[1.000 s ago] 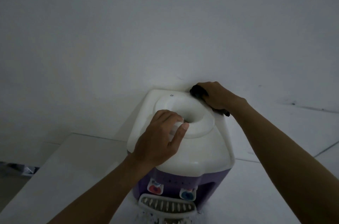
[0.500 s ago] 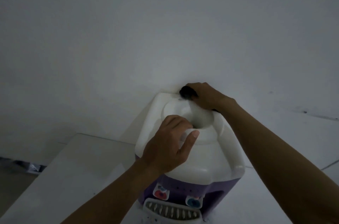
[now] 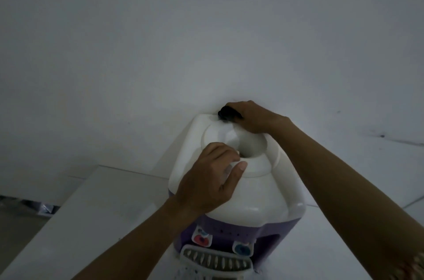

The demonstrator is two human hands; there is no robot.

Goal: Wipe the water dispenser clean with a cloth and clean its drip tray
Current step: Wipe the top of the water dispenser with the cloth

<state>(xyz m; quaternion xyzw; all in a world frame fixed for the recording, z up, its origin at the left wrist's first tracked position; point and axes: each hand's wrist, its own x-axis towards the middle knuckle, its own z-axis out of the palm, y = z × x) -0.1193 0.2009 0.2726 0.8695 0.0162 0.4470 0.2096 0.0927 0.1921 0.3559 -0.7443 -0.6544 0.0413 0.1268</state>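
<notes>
Right hand (image 3: 255, 120): fingers curled round a dark cloth (image 3: 228, 114), which is bunched and pressed to the back edge of the water dispenser (image 3: 263, 190) top, close against the wall (image 3: 206, 38).

Left hand (image 3: 206, 182): fingers hooked over the raised ring (image 3: 258, 165) round the top opening, thumb laid along its outside. I steady the unit with it.

Water dispenser: white top, purple front, standing on the white tabletop (image 3: 80, 222).

Drip tray (image 3: 215, 261): slotted, at the foot of the front, touched by neither hand.

Step in hand, as I judge it: wiping the top.

Method: spread the cloth flatter for more contact. Work along the back edge, then round the ring. Bear down with my left hand so the unit does not slide. Tray afterwards.
</notes>
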